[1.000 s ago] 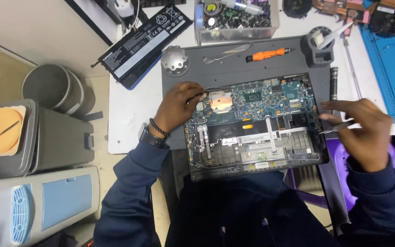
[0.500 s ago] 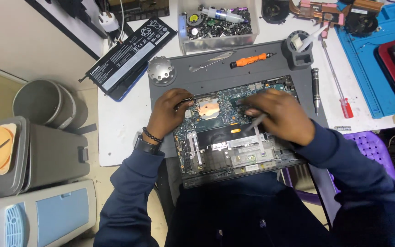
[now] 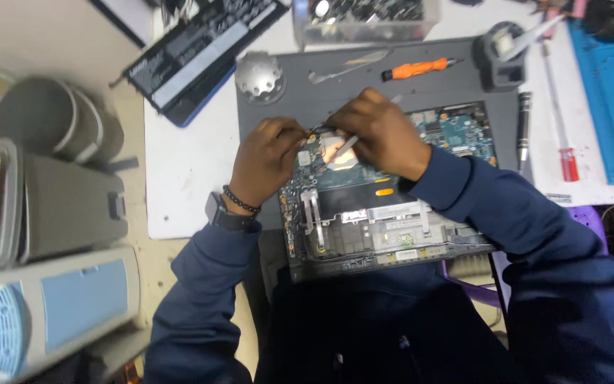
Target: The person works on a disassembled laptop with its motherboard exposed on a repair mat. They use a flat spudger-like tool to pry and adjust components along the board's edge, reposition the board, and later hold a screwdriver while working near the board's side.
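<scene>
While you've got the opened laptop (image 3: 385, 213) lying on the dark mat (image 3: 278, 114) in front of you, both your hands are parked over its upper left corner, right around the copper plate (image 3: 332, 148). Your left hand (image 3: 268, 160) is curled in, fingertips pinched down on the board just left of that plate, next to a thin black wire looping there; can't tell if it's actually holding the wire or just pressing. Your right hand (image 3: 381, 131) is closed around a thin silvery tool (image 3: 345, 148), looks like tweezers, with the tip landing on the copper plate. The two hands are nearly touching above the plate.

Everything else, going off the laptop: above it on the mat there's an orange-handled screwdriver (image 3: 415, 69) and a flat metal pry tool (image 3: 346, 67), well apart from your hands. Up and left of the laptop sits a round silver dimpled thing (image 3: 259, 76) at the mat's corner, and further up-left a long black battery pack (image 3: 204, 46) lies on the white counter (image 3: 186, 178). Straight above is a clear plastic box (image 3: 364, 18) of small parts. Just right of the laptop a black pen-like tool (image 3: 524, 124) lies along the mat's edge, and past that a red-handled screwdriver (image 3: 559, 114). Far right there's a blue mat (image 3: 609, 92). Way off left are grey bins (image 3: 51, 178).
</scene>
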